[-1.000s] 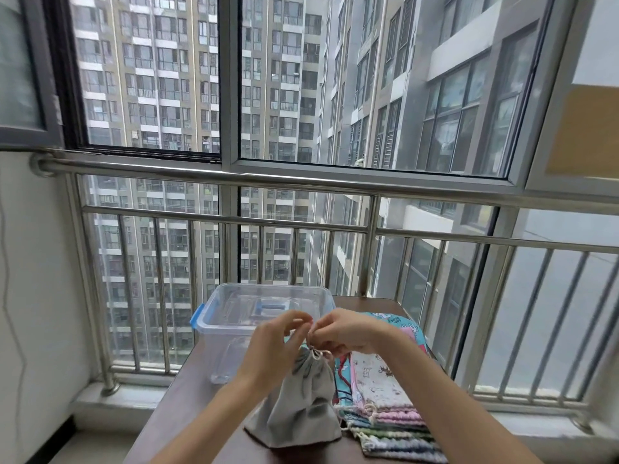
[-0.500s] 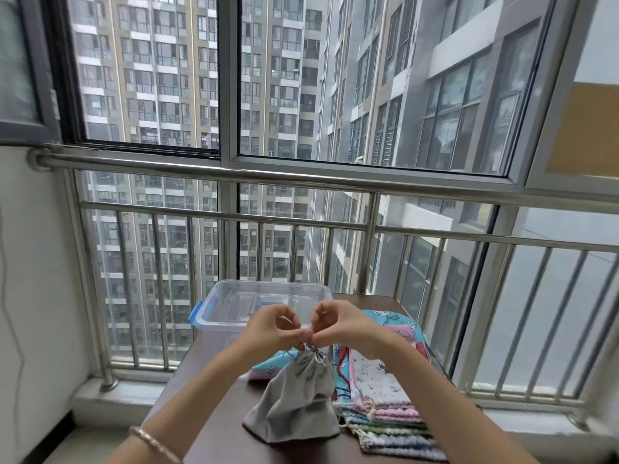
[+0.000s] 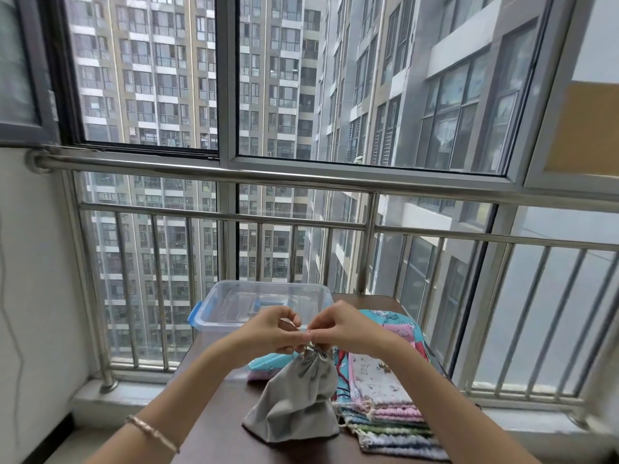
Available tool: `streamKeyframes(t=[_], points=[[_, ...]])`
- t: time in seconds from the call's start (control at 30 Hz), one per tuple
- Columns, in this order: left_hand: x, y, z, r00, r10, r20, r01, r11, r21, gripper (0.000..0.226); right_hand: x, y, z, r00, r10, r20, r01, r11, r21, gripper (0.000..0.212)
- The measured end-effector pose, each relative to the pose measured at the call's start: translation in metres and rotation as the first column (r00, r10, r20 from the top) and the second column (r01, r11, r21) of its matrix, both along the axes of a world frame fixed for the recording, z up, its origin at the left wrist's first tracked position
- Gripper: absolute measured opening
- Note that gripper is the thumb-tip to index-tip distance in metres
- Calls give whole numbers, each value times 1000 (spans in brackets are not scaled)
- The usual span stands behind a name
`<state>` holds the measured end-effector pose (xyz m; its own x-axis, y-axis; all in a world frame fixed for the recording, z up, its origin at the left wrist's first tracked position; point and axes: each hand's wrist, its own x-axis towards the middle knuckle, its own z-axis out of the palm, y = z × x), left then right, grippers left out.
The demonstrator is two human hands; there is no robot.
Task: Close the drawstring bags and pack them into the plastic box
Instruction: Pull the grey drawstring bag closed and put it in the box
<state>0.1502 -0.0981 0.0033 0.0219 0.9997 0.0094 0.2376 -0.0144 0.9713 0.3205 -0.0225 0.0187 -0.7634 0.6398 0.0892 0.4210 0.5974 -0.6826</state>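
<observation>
- The left hand (image 3: 274, 331) and the right hand (image 3: 341, 329) meet fingertip to fingertip just above the grey bag (image 3: 298, 403). The fingers of each are curled, pinching the cord (image 3: 315, 349) at the bag's neck.
- The grey bag stands upright on the bench (image 3: 214, 430), its neck gathered into pleats.
- A bracelet (image 3: 152, 432) circles the left wrist, left of the grey bag.
- A stack of flat patterned bags (image 3: 385, 396) lies just right of the grey bag, touching it.
- A blue and pink bag (image 3: 264, 365) lies behind the grey bag, to its left.
- The clear plastic box (image 3: 268, 283) stands further behind the grey bag, without a lid on top.
</observation>
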Motion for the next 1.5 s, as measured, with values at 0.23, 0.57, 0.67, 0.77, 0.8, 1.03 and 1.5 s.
streamKeyframes(t=[0.23,0.57,0.67,0.77,0.8,1.03,1.5], points=[[0,3,6,930,71,-360,15,972,233,1,6,6,0,967,-97,-234,-131,598,-791,11],[6,3,0,998,-6,62,9,999,-51,24,8,1,-11,920,-140,-366,-137,759,-636,22],[8,2,0,991,-1,135,14,995,-97,23,7,-5,-15,902,-194,-385,22,913,-407,20],[9,3,0,984,33,176,-9,991,-136,26,7,-12,-15,895,-162,-416,65,969,-237,14],[8,3,-1,982,41,183,-14,989,-148,28,6,-15,-14,899,-157,-409,74,975,-211,13],[7,2,0,981,58,186,-26,985,-170,28,10,-12,-12,929,-124,-348,70,984,-163,15],[-23,-11,-15,975,-36,-218,13,994,-108,17,38,7,-26,955,-195,-222,114,937,-330,15]])
